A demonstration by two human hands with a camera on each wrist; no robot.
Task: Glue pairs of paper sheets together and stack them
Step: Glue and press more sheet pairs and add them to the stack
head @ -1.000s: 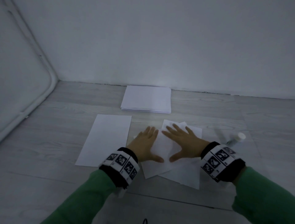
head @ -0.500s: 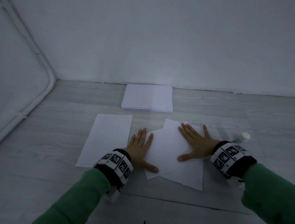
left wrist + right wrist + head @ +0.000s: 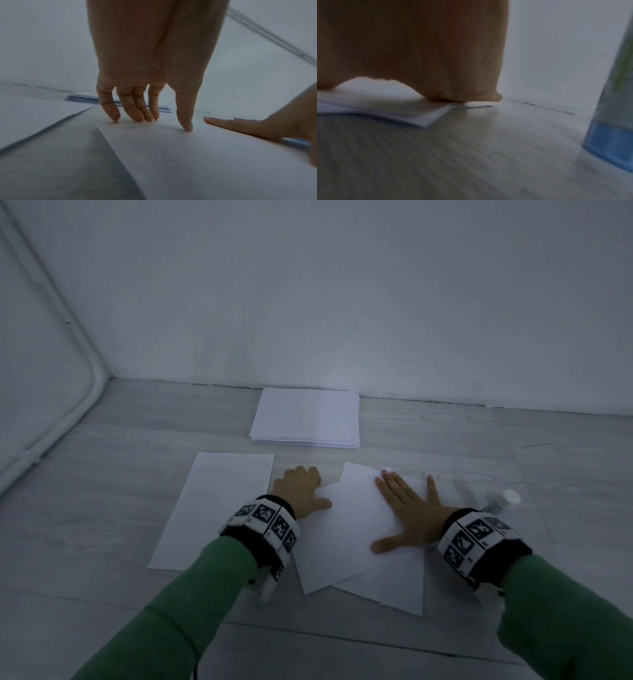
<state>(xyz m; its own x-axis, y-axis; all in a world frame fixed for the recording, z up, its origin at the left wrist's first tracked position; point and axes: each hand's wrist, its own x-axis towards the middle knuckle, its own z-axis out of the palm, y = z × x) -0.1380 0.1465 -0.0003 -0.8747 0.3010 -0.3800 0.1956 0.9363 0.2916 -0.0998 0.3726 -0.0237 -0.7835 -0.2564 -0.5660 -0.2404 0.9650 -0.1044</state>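
Paper sheet point(image 3: 346, 529) is thin and slippery: my flat right hand point(image 3: 409, 513) presses it, left hand point(image 3: 301, 491) fingertips pinning its left edge.

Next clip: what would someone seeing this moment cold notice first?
Two hands in the middle of the grey wood-grain floor: the right hand lies flat on the skewed pair of white paper sheets, the left hand touches their left edge with its fingertips. A neat stack of white paper sits by the wall, a single white sheet lies left, and a white-capped glue bottle right.
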